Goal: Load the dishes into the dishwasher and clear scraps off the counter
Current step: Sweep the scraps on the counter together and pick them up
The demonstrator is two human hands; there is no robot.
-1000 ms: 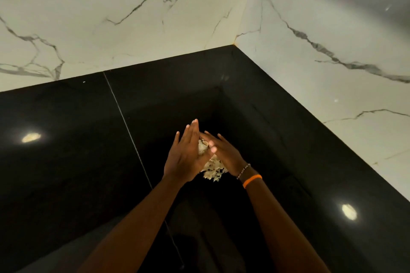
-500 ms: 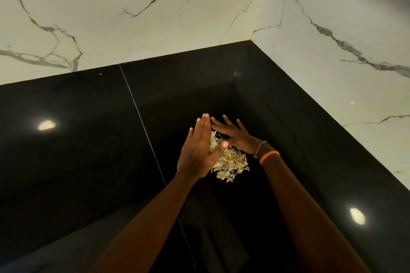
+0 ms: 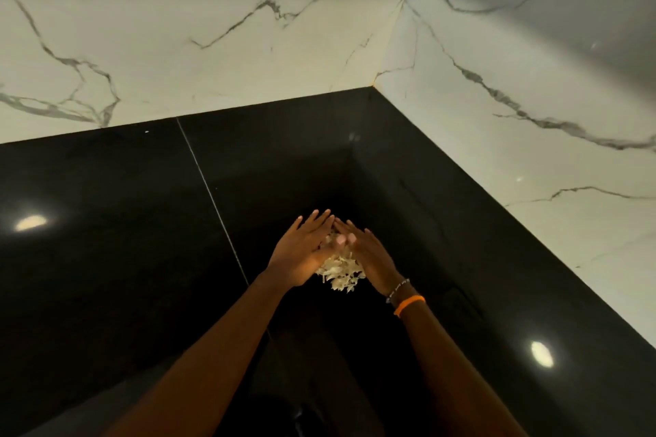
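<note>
Head view: the fingers of the left hand and those of the right hand are straight, tips meeting at the 12 o'clock end to form a tent over the scraps. Both palms press the pile's flanks rather than curling round it. The pale shreds spill out toward 6 o'clock, resting on the glossy black worktop. They look light, dry and loose, apt to scatter or slip between the fingers. Best taken by sliding both palm edges under from 9 and 3 o'clock and scooping. Marble walls meet in a corner at 12 o'clock.
</note>
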